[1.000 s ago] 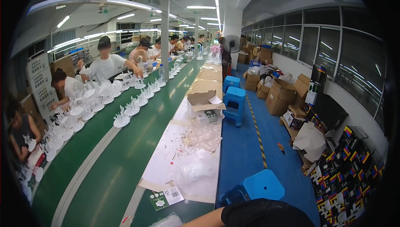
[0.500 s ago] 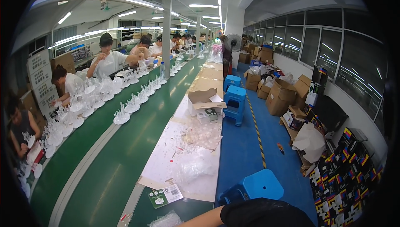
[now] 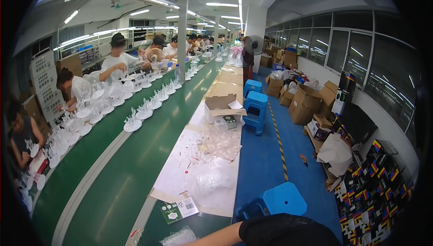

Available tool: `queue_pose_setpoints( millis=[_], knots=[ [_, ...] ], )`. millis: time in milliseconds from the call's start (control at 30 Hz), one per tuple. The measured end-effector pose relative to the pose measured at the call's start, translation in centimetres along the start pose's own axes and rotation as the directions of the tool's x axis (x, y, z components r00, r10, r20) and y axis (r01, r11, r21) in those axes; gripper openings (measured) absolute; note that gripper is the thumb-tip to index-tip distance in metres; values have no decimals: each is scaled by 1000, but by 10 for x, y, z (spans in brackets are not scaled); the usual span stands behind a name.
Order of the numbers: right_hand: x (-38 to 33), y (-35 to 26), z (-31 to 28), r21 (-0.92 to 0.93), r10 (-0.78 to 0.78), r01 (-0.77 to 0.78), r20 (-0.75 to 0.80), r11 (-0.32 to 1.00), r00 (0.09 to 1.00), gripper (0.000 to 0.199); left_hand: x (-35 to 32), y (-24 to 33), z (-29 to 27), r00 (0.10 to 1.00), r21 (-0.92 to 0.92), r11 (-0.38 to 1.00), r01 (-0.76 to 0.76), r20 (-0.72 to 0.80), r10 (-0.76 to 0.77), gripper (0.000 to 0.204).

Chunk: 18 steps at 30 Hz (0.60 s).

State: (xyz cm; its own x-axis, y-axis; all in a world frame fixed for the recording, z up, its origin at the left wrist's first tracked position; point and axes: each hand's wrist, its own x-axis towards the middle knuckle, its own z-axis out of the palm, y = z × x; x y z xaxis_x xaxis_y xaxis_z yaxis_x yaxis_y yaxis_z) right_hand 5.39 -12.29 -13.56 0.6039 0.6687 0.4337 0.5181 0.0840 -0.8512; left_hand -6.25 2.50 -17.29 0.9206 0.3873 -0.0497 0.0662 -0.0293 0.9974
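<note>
Neither of my hands shows. Only a bare forearm (image 3: 216, 236) in a black sleeve (image 3: 284, 230) lies along the lower edge, reaching left, with its hand cut off by the frame. Closest to it are a crumpled clear plastic bag (image 3: 178, 236) and a small green and white printed card (image 3: 179, 209) on the dark green table edge. Beyond them a white sheet (image 3: 198, 164) carries loose clear plastic bags (image 3: 212, 178). An open cardboard box (image 3: 221, 106) stands farther up the table.
A long green conveyor belt (image 3: 135, 164) runs away from me, with clear plastic pieces on round bases (image 3: 133, 122) along its left. Several people work across it. Blue stools (image 3: 282, 198) (image 3: 257, 106), cardboard boxes (image 3: 306, 104) and stacked colourful cartons (image 3: 374, 187) line the blue-floored aisle.
The people across the belt have shifted their arms and heads a little. My forearm at the lower edge has stayed in about the same place.
</note>
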Motion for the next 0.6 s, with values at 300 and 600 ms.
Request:
queue_pose_setpoints(
  millis=[300,600],
  knots=[
    [1,-7,-3,95,125,-129,48,987,991,24,0,-1,-1,1000,26,999,-28,-2,28,15],
    [3,-8,-4,146,195,-204,68,968,978,24,-1,2,3,1000,-46,999,-11,-12,10,12]
  ],
)
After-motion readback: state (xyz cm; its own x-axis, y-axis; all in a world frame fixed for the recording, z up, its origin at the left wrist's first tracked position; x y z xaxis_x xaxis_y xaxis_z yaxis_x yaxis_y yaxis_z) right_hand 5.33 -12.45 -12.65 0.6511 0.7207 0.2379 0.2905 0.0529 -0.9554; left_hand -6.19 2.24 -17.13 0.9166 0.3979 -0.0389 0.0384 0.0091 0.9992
